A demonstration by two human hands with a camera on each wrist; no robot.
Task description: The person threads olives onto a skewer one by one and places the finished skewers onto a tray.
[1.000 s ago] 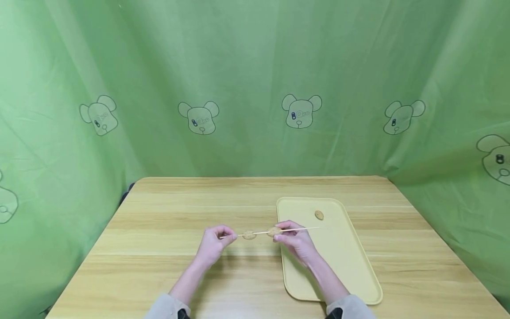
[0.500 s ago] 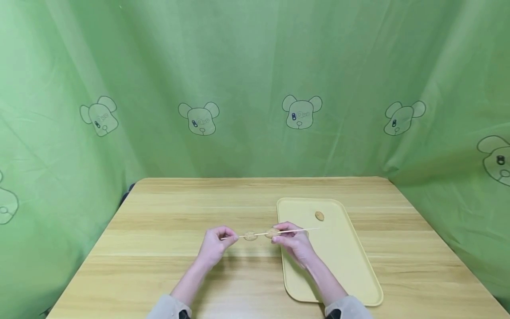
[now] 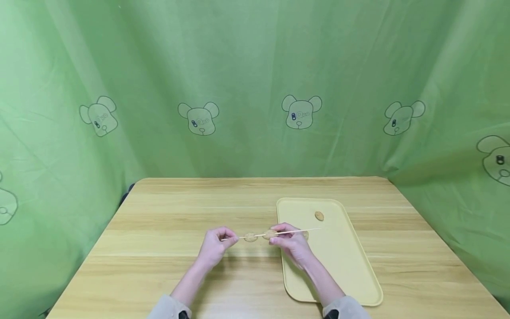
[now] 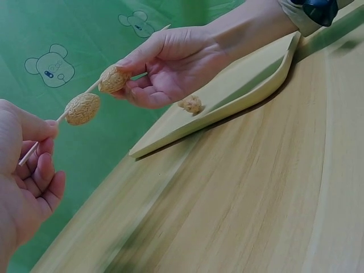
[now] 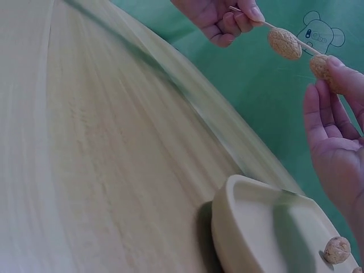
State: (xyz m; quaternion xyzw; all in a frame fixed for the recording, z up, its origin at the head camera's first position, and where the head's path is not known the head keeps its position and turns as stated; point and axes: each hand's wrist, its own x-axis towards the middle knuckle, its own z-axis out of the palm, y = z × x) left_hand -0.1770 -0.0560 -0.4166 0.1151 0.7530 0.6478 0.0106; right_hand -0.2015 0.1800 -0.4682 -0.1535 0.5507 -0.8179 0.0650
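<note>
A thin wooden skewer [image 3: 299,231] is held roughly level above the table. My left hand [image 3: 215,244] pinches it near its left end between thumb and fingers. One tan, wrinkled oval ball [image 4: 82,109] is threaded on it, a short way beyond those fingertips. Farther right along the skewer is a second wrinkled ball [image 4: 113,79], which my right hand [image 3: 295,244] grips by thumb and fingertips. A short bare stretch of stick shows between the two balls. The skewer's long right end passes over my right hand and over the tray.
A cream rectangular tray [image 3: 342,266] lies on the wooden table [image 3: 191,199], under my right hand and forearm. On it rest a similar ball [image 3: 319,215] near the far end and another [image 3: 306,235] partly hidden behind my right hand. A green curtain [image 3: 255,66] hangs behind.
My right hand has moved slightly left with the second ball, narrowing the gap to the first ball. More of the ball behind that hand shows. My left hand has stayed nearly still.
</note>
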